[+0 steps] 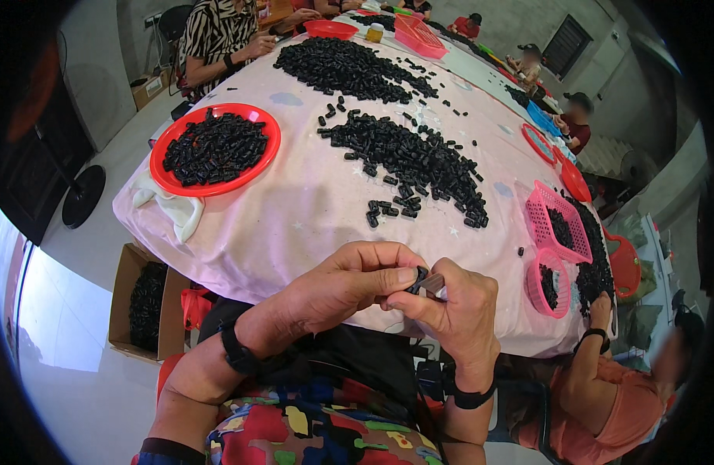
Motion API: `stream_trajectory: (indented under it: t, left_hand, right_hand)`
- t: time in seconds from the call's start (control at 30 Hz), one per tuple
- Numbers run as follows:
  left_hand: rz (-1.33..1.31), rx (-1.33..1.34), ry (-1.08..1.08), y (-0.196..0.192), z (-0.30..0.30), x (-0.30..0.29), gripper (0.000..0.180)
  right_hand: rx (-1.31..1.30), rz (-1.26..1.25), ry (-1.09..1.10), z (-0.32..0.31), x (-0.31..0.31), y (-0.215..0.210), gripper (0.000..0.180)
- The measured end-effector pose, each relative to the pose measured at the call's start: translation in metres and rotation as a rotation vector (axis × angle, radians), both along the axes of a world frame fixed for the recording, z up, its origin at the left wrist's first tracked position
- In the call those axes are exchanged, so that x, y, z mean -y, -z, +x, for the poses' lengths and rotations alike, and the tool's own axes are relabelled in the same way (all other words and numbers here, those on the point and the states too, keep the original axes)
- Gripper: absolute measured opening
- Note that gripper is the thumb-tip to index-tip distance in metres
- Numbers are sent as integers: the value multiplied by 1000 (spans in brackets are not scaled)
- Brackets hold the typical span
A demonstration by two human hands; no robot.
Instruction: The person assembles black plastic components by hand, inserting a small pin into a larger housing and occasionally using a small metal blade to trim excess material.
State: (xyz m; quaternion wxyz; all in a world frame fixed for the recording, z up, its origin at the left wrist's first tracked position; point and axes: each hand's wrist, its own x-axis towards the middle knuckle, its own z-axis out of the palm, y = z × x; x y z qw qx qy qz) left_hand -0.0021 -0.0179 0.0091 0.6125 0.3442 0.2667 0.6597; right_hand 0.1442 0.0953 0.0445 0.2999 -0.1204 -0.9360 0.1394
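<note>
Hands (334, 291) around half-hidden black piece (421, 276)

a pink-draped table (295, 209) holds loose black pieces (419, 159), red plate (272, 139), pink baskets (539, 215).

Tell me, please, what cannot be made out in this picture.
Head view: the left hand partly hides the small black plastic piece.
Head view: the right hand hides much of the pale narrow object.
Head view: heaped black pieces hide the bottom of the brown cardboard box.
Head view: the lower edge cuts off the multicoloured patterned garment.
</note>
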Motion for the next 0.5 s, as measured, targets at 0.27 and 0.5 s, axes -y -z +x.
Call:
stream_trajectory:
  t: [0.27,0.5]
  left_hand:
    - [23,-8,25,-5,-1,2,24]
    - [35,-88,-22,-9,-1,3,22]
  right_hand:
    - [22,-83,-45,1,2,-1,55]
    - [42,-98,-55,3,3,-4,52]
